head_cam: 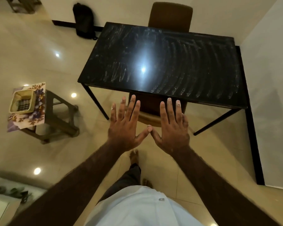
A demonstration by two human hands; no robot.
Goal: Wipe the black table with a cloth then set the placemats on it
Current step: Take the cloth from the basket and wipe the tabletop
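Cream-tiled room; glossy rectangular black table (pixel 162 62) streaked white across, probably unwiped. Short of its near edge, left hand (pixel 124 126) and right hand (pixel 171 128), fingers spread wide, thumbtips touching, holding nothing, likely a ready pose. No cloth visible. Floral placemat (pixel 38 115) on brown stool (pixel 60 118), under beige basket (pixel 22 101).

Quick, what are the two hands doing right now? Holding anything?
Left hand: open, fingers spread, holding nothing.
Right hand: open, fingers straight, holding nothing.
The thumb tips touch or nearly touch.

Black table (pixel 162 62) smeared white; floral placemats (pixel 38 108) on stool.
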